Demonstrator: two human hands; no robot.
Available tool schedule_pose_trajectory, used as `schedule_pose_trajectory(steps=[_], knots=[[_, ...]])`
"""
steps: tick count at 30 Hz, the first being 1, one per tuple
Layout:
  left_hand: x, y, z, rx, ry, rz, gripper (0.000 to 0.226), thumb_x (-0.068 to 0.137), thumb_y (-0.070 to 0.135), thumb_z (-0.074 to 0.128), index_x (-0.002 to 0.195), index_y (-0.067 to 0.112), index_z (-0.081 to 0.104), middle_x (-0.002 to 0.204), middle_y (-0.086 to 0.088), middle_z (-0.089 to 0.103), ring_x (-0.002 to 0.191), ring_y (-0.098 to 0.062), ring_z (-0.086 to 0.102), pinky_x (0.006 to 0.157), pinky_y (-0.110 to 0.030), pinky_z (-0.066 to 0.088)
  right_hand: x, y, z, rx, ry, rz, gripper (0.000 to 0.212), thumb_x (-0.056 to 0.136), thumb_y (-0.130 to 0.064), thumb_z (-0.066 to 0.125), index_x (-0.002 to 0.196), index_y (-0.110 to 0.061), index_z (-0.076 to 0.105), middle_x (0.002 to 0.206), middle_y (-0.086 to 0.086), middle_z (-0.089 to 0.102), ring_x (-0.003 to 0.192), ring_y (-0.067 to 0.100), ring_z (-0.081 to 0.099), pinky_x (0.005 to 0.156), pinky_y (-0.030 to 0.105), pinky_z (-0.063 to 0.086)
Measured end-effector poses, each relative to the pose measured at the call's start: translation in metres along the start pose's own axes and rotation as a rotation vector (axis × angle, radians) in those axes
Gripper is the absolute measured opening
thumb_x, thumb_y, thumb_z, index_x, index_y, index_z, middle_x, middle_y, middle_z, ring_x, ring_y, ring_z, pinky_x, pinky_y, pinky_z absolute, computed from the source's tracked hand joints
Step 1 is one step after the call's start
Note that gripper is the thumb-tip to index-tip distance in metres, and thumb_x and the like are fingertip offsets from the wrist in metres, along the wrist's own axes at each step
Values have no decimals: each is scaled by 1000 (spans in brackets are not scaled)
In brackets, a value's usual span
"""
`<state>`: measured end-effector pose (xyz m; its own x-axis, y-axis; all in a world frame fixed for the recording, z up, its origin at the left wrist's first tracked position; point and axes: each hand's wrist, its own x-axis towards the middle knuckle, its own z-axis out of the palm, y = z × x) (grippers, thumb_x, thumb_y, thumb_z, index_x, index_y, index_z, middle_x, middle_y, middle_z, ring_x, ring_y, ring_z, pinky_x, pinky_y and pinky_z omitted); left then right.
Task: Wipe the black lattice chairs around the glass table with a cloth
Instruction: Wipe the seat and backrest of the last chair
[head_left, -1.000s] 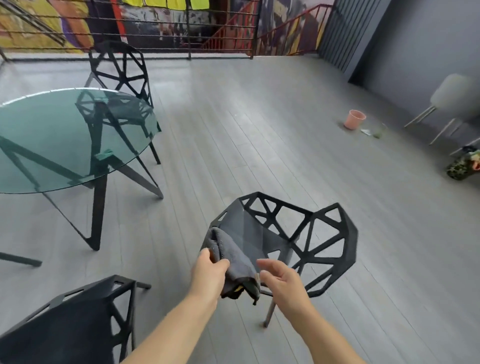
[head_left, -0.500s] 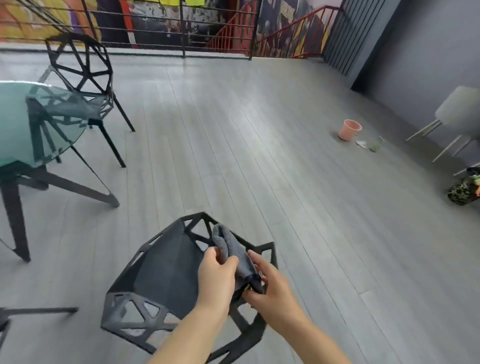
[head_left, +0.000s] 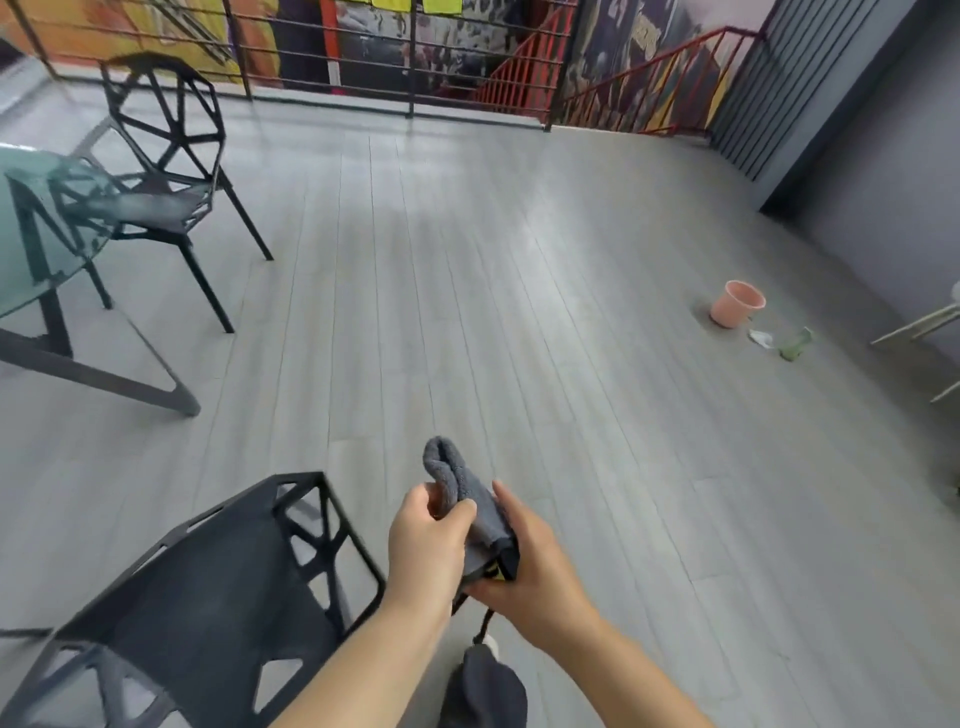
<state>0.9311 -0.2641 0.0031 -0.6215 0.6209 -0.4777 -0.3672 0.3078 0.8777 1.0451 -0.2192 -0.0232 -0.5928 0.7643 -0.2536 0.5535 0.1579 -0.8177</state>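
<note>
Cloth (head_left: 467, 501): sitting between my two hands, its rolled top end sticking up above my fingers and its lower end running down into my right palm. It is lying clear of the near chair (head_left: 208, 597), just right of the seat's corner and over bare floor (head_left: 519, 312).

Left hand (head_left: 426, 545): my fingers are curling over and pinching the cloth's upper fold against the thumb.

Right hand (head_left: 537, 564): cupping the cloth from the right, thumb lying along it and fingers wrapping under the dark lower edge, where a yellow tag is showing.

Materials: the cloth is showing grey, soft and napped, folded thick. The near chair is showing black and hard, a solid faceted seat with triangular cut-outs at the rim. The far chair (head_left: 161, 156) is showing the same lattice on thin legs, sitting partly under the table (head_left: 21, 249), which has a green glass top on black angled legs. A pink bucket (head_left: 735, 304) is standing well apart at right.

Change: half a second ago my hands were working over the near chair; now they are hanging beside it
</note>
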Motion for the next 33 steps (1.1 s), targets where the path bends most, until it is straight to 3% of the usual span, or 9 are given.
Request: schedule_pose_trajectory(steps=[2,6,9,12,19,22,25,30,33], knots=[[28,12,37,-48,8,-4,9,83,9,60,90,14,60,84,-8,71,76,-20,69,74,-42,57,36,9,-35,-69,4,-4,103,65,-33,78,147,-38,16,131,-17,41,122,0,43,98,21,43],[88,48,103,-108,40,-18,10,80,10,62,90,12,60,86,-9,70,81,-25,69,79,-50,56,108,18,-99,-192,-4,-31,104,64,-38,73,139,-55,5,128,-14,43,118,7,48,95,30,47],[123,82,134,-118,77,-14,11,81,11,63,92,15,60,88,-7,69,84,-24,67,80,-47,56,161,10,-141,-277,3,-94,101,72,-31,75,149,-32,9,125,-19,39,122,11,46,99,29,42],[162,110,151,-137,130,-3,11,82,11,63,93,12,60,88,-8,69,84,-23,67,78,-44,56,214,-2,-165,-375,-24,-195,100,75,-29,73,150,-29,8,124,-16,42,122,10,41,100,27,38],[281,156,176,-224,344,-4,10,82,10,64,90,11,59,87,-9,68,83,-22,66,79,-39,53,377,-10,-171,-348,-169,-237,92,78,-23,70,149,-31,12,134,-18,39,128,8,36,96,18,34],[338,188,188,-274,448,-2,12,83,9,64,93,7,58,89,-11,67,82,-22,65,75,-37,53,453,-30,-185,-348,-241,-305,72,79,-15,64,142,-31,32,120,-27,42,121,6,41,89,14,35],[390,228,197,-347,541,-8,10,83,5,63,92,4,58,86,-12,68,79,-22,66,66,-32,51,528,-51,-195,-310,-333,-331,57,74,-6,58,115,-45,49,103,-36,45,107,4,48,74,5,36],[473,282,176,-473,697,-12,9,82,6,64,90,4,60,85,-15,70,78,-28,69,72,-42,56,643,-103,-179,-267,-439,-396,62,75,-9,64,125,-39,43,109,-23,47,100,1,48,73,-1,33],[517,309,148,-514,786,-5,6,84,6,64,90,5,60,83,-14,70,77,-28,68,69,-39,55,698,-137,-149,-245,-516,-443,68,73,-14,65,128,-42,35,113,-20,45,100,-5,45,74,-3,32]])
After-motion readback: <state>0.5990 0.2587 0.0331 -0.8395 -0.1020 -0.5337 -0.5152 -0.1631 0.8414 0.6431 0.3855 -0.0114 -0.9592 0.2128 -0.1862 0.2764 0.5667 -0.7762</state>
